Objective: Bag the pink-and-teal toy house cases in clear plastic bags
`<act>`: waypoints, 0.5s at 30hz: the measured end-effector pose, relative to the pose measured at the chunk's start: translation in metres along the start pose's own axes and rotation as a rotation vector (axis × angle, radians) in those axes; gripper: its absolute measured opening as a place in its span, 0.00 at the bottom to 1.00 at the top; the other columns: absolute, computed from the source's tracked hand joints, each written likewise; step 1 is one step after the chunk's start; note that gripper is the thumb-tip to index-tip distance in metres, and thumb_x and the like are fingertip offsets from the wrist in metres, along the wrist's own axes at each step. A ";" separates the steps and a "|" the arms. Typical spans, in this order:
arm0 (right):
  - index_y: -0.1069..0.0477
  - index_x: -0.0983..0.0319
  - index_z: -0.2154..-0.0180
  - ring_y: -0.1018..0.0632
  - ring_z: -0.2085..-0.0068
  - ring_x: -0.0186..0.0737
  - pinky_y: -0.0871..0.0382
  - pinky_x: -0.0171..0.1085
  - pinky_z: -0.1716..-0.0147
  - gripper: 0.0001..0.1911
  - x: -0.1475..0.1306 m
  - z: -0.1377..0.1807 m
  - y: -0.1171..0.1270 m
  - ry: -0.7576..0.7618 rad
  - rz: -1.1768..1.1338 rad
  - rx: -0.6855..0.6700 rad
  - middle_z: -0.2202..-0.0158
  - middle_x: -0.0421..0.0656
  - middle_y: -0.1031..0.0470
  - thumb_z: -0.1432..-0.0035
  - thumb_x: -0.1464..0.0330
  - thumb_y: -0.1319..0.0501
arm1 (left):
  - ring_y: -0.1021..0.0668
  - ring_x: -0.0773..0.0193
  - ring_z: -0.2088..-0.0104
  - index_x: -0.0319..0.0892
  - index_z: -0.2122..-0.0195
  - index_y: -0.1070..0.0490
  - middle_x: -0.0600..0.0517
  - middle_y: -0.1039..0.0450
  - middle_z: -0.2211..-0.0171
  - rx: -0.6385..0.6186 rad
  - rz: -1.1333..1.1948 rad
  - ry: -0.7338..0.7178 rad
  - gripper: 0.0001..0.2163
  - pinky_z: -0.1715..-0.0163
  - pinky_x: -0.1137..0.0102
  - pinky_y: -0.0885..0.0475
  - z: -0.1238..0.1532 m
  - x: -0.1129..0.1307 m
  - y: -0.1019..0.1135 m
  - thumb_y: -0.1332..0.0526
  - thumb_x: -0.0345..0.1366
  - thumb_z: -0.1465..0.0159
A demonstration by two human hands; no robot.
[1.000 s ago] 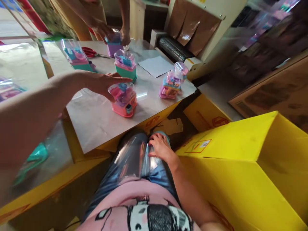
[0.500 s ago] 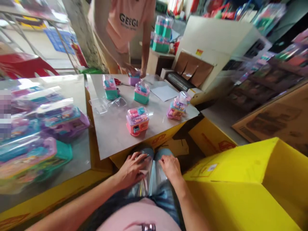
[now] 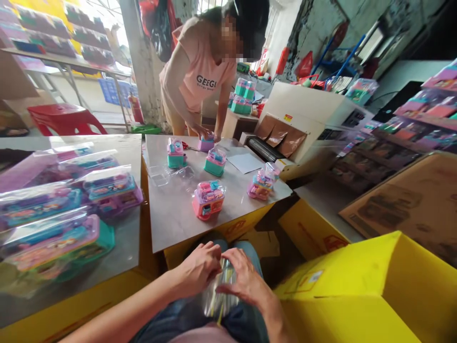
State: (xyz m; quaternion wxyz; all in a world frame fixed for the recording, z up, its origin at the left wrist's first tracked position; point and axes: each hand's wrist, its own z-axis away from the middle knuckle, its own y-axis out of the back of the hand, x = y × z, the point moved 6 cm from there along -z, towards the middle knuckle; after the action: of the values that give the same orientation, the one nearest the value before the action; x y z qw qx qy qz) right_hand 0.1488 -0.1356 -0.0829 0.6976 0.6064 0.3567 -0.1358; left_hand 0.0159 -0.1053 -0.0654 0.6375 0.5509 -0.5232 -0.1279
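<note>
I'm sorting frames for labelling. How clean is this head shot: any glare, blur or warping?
Head view: daylight blows out the bright opening at top left; the clear plastic film under the left hand and right hand glints; the stacked toy packs in clear wrap at the left edge look smeared and stretched; the pink toy box under a clear dome is fairly sharp.
</note>
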 end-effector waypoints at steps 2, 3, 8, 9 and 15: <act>0.27 0.58 0.55 0.27 0.52 0.45 0.35 0.41 0.51 0.21 0.000 -0.003 0.001 0.025 -0.048 0.007 0.55 0.43 0.26 0.44 0.52 0.35 | 0.28 0.64 0.65 0.40 0.74 0.27 0.49 0.28 0.66 0.008 0.146 -0.009 0.15 0.63 0.67 0.36 -0.004 0.001 0.017 0.45 0.36 0.32; 0.26 0.59 0.60 0.26 0.57 0.42 0.34 0.39 0.55 0.18 0.002 -0.004 0.003 0.015 -0.085 0.007 0.60 0.42 0.25 0.41 0.51 0.37 | 0.28 0.65 0.66 0.40 0.73 0.26 0.49 0.28 0.66 0.029 0.235 0.006 0.15 0.63 0.69 0.34 -0.005 -0.002 0.027 0.46 0.38 0.31; 0.30 0.62 0.68 0.28 0.71 0.34 0.36 0.32 0.68 0.19 0.016 -0.007 0.038 -0.103 -0.373 0.234 0.74 0.37 0.30 0.36 0.53 0.42 | 0.23 0.59 0.60 0.42 0.54 0.27 0.47 0.25 0.60 0.440 0.600 0.435 0.19 0.60 0.67 0.29 0.010 -0.054 0.056 0.39 0.52 0.37; 0.31 0.62 0.67 0.28 0.71 0.34 0.35 0.32 0.68 0.18 0.016 -0.006 0.045 -0.104 -0.409 0.319 0.74 0.37 0.30 0.36 0.54 0.42 | 0.23 0.57 0.60 0.41 0.53 0.27 0.46 0.25 0.61 0.473 0.697 0.521 0.22 0.60 0.66 0.29 0.016 -0.060 0.050 0.38 0.54 0.39; 0.28 0.60 0.63 0.26 0.65 0.38 0.33 0.35 0.61 0.13 -0.009 -0.007 0.044 -0.015 -0.156 0.550 0.66 0.43 0.28 0.33 0.59 0.45 | 0.24 0.63 0.63 0.39 0.57 0.24 0.47 0.23 0.60 0.531 1.210 0.429 0.23 0.60 0.71 0.29 0.004 -0.032 0.019 0.30 0.52 0.46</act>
State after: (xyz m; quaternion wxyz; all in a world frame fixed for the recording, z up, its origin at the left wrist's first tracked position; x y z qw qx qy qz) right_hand 0.1674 -0.1212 -0.0435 0.4969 0.7427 0.3467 -0.2852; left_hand -0.0093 -0.0768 -0.0669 0.5298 0.3127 -0.6143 0.4942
